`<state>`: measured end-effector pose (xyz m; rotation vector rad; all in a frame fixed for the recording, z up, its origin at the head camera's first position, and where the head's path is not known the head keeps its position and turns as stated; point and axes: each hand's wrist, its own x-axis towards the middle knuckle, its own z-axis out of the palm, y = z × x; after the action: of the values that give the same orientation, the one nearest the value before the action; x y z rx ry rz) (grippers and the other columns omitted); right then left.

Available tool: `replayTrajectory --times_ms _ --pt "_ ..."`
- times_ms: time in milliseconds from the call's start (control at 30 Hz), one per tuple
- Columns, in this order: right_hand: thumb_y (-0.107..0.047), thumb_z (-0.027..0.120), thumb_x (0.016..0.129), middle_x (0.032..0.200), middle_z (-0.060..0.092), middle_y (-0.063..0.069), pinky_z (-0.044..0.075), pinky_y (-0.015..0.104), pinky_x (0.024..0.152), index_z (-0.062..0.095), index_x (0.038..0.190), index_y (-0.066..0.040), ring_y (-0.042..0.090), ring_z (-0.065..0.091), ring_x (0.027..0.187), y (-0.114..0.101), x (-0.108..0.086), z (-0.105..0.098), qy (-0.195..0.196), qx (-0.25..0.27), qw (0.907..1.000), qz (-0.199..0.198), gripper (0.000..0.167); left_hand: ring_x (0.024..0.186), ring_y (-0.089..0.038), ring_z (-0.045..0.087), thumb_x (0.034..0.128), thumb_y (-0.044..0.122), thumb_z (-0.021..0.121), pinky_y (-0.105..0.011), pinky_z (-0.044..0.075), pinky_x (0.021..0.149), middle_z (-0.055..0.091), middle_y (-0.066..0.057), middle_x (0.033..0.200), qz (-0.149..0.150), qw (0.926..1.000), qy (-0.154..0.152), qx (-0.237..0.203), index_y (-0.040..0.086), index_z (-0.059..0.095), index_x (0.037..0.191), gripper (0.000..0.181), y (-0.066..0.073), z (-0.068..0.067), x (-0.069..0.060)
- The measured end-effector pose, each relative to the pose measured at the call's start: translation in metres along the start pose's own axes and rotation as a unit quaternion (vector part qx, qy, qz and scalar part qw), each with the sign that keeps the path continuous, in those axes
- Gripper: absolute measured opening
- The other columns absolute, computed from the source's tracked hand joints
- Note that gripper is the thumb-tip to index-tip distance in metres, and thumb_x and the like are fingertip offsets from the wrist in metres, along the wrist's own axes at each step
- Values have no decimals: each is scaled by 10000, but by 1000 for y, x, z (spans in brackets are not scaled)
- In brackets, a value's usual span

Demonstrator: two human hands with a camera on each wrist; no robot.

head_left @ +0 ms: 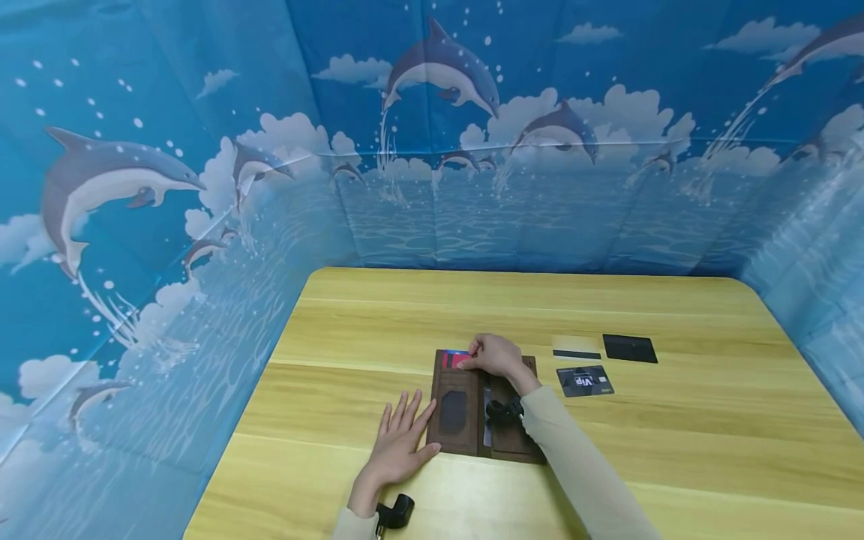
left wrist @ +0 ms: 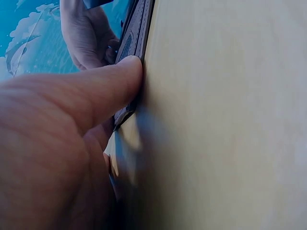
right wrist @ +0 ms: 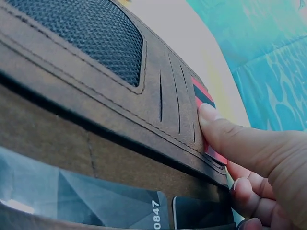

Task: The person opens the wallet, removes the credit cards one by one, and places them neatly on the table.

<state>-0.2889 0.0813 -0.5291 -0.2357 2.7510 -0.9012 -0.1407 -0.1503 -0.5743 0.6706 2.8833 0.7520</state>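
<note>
Nearest you: left hand (head_left: 398, 450), palm down, fingers spread, thumb and forefinger at the left edge of the open wallet (head_left: 471, 420). The wallet lies flat in front of you, its spine running away from you.

At its far left corner, your right hand (head_left: 498, 356) pinches the red card (right wrist: 204, 93), thumb on the near face, other fingers curled behind; the card sits partly above the topmost slot.

Watch for: wallet skidding or twisting if the left touch is too light, since only its edge is braced. The card could bind if tilted against the slot mouth, or slip if the thumb slides on smooth plastic. A dark card (right wrist: 120, 206) in the fold looks exposed; a lifted wallet might shed it.

Materials: matt brown, leather-like, stitched borders, narrow slits, woven-looking dark window (head_left: 453, 412) with clipped corners.

Well right of the wallet: VIP card (head_left: 584, 381), glossy; beyond it, a pale striped card (head_left: 576, 346) and a black card (head_left: 630, 348). Wood-grain table (head_left: 304, 420), rounded far corners. Farthest: creased dolphin backdrop (head_left: 378, 225).
</note>
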Motion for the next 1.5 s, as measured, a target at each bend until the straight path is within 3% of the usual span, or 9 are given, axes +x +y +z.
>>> replayTrajectory --times_ms 500,1000,1233,1500 --pt "-423 777 762 714 584 0 403 296 540 640 825 -116 163 524 608 2 6 -4 -357 265 9990 25 342 1429 -250 -69 960 501 442 -435 -130 1087 60 -81 1582 64 9999 105 44 188 240 1521 674 -2 0 1" --pt "-416 734 810 599 488 -19 322 277 515 591 726 -126 140 437 550 5 5 -2 -107 334 9993 -129 335 1430 -257 -63 960 497 446 -447 -123 1087 62 -83 1582 18 10000 62 -34 180 244 1520 674 0 -1 1" --pt "-398 719 829 651 509 -11 339 290 553 600 811 -114 151 454 587 4 3 -2 8 417 9991 -17 309 1420 -352 -12 966 457 463 -490 -125 1085 107 -163 1564 232 9993 163 -235 124 271 1508 665 2 -4 -1" --pt "-391 713 837 637 492 -7 326 292 550 598 882 -90 153 441 570 2 -1 0 142 508 9986 89 326 1429 -279 -49 962 507 435 -410 -155 1079 74 -98 1579 118 9998 151 -35 178 248 1519 673 -2 2 -1"
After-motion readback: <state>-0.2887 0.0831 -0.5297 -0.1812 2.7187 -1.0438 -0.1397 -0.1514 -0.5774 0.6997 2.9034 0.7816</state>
